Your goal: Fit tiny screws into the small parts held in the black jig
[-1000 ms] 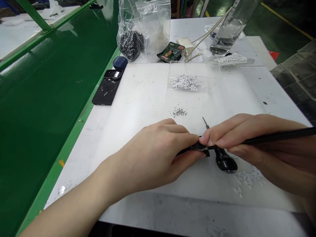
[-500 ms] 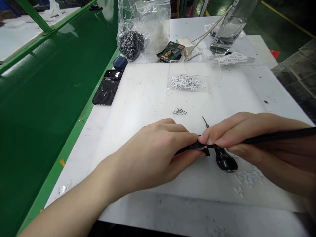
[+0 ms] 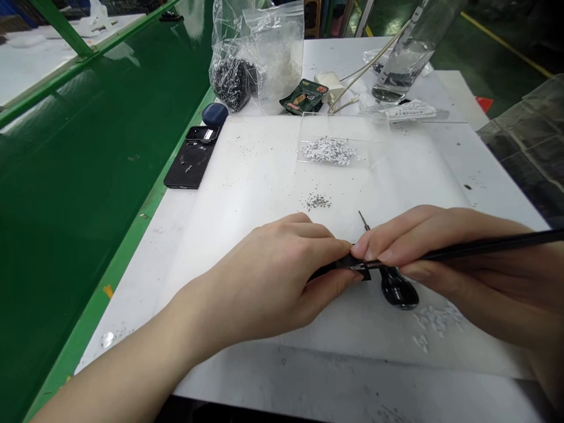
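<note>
My left hand point(image 3: 282, 270) is closed around a small black part point(image 3: 330, 271), most of it hidden by the fingers. In my right hand point(image 3: 445, 252) are slim black tweezers point(image 3: 497, 243), whose metallic tip meets the black part between both hands. The right fingertips also touch the part's edge. Beneath the right hand lies a screwdriver point(image 3: 399, 289) with a bulbous black handle, its thin shaft pointing away. Small white pieces point(image 3: 440, 320) are scattered by the right hand. Beyond the hands is a little pile of tiny dark metallic pieces point(image 3: 318, 201).
A clear tray point(image 3: 365, 154) holds many white pieces. Behind it stand plastic bags point(image 3: 277, 59), a green pouch point(image 3: 305, 96), a white cable point(image 3: 374, 59) and a tilted clear bottle point(image 3: 400, 70). A black phone point(image 3: 187, 164) and a dark blue case point(image 3: 214, 113) lie along the left edge.
The view has shifted slightly. The tweezers' tip shows a little more clearly at the black part; both hands keep nearly the same hold.
</note>
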`<state>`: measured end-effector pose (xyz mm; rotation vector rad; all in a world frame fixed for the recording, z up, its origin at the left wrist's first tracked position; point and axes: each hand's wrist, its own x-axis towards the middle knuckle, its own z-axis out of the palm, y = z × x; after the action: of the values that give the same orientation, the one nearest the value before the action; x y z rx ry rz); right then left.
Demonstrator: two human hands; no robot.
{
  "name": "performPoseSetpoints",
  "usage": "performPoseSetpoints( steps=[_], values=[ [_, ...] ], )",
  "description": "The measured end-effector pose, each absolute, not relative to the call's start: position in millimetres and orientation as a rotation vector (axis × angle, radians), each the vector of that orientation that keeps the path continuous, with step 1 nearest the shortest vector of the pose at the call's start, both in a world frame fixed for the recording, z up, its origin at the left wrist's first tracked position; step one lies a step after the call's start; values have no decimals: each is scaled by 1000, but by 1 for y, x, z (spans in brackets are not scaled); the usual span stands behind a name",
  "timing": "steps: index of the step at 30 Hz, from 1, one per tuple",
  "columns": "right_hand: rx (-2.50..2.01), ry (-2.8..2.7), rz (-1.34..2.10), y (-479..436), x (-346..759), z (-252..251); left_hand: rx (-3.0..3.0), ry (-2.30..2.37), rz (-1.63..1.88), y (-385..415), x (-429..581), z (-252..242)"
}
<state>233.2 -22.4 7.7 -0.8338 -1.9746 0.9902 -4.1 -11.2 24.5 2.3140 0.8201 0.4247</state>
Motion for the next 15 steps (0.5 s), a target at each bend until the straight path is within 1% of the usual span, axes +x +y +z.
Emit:
performPoseSetpoints(
  steps=[15],
  values=[
    [-831, -2010, 1019, -21, 233, 8, 2307, 802, 431, -11, -3, 25]
  ],
)
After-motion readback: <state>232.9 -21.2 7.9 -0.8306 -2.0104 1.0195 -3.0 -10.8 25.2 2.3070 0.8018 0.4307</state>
